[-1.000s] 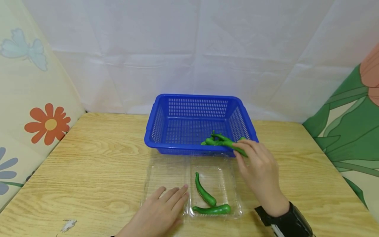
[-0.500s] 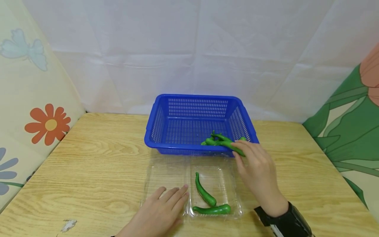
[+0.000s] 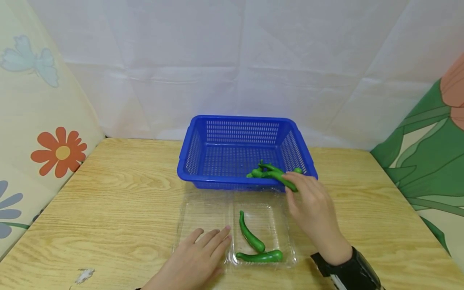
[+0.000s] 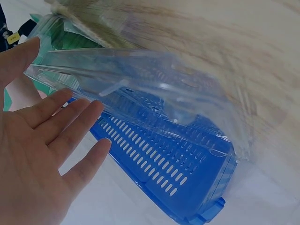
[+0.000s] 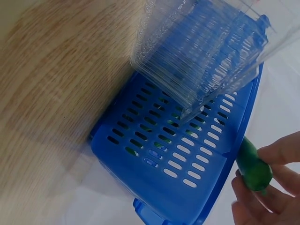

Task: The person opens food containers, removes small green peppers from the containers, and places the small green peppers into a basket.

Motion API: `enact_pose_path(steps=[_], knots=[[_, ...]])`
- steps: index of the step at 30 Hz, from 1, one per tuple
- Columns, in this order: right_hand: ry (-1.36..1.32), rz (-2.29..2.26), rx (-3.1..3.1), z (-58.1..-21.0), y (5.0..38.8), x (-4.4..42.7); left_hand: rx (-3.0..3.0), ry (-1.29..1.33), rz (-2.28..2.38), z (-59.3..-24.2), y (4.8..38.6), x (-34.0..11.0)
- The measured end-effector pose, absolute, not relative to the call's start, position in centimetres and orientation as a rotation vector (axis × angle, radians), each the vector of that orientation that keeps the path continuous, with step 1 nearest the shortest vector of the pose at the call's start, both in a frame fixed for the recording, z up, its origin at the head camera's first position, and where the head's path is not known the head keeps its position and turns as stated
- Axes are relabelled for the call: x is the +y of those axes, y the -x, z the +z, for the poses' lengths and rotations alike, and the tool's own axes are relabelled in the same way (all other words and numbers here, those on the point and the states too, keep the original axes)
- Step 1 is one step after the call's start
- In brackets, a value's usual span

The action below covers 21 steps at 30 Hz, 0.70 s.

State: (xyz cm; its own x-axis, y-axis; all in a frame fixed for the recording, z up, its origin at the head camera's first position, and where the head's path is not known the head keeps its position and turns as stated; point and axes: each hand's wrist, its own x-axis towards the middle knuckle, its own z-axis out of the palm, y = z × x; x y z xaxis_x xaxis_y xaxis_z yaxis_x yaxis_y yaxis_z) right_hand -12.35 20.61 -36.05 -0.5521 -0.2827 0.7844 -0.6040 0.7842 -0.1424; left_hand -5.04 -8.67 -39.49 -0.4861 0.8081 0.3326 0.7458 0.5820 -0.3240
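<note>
My right hand [image 3: 314, 213] pinches a green chili pepper [image 3: 278, 177] between thumb and fingers, at the front right corner of a blue plastic basket [image 3: 239, 118]. In the right wrist view the pepper's thick end [image 5: 255, 173] shows at the basket's rim. More green peppers [image 3: 269, 166] lie inside the basket, partly hidden by the front wall and the held one. My left hand [image 3: 199, 253], fingers straight, lies over the left half of an unfolded clear plastic clamshell box [image 3: 270, 217]. Two green peppers, one upright [image 3: 251, 233] and one crosswise [image 3: 260, 256], lie in its right half.
The basket stands at the back of a wooden table [image 3: 119, 201], close to a white cloth backdrop [image 3: 152, 72]. Printed panels with flowers flank both sides. A chipped patch [image 3: 85, 275] marks the table at front left.
My right hand has shifted slightly left, and the pinched pepper has moved a little left with it. The left hand and the box have stayed still.
</note>
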Motion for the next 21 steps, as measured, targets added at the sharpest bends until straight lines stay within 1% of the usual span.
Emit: enact_pose_path(steps=[13,21], knots=[[-0.544,0.496,-2.208,-35.60,12.25,20.92,-2.367,1.245,0.199,-39.55,5.05,-8.66],[-0.550,0.512,-2.229,-35.54,12.31,20.96,-2.335,1.238,0.195,-39.69,5.13,-8.67]])
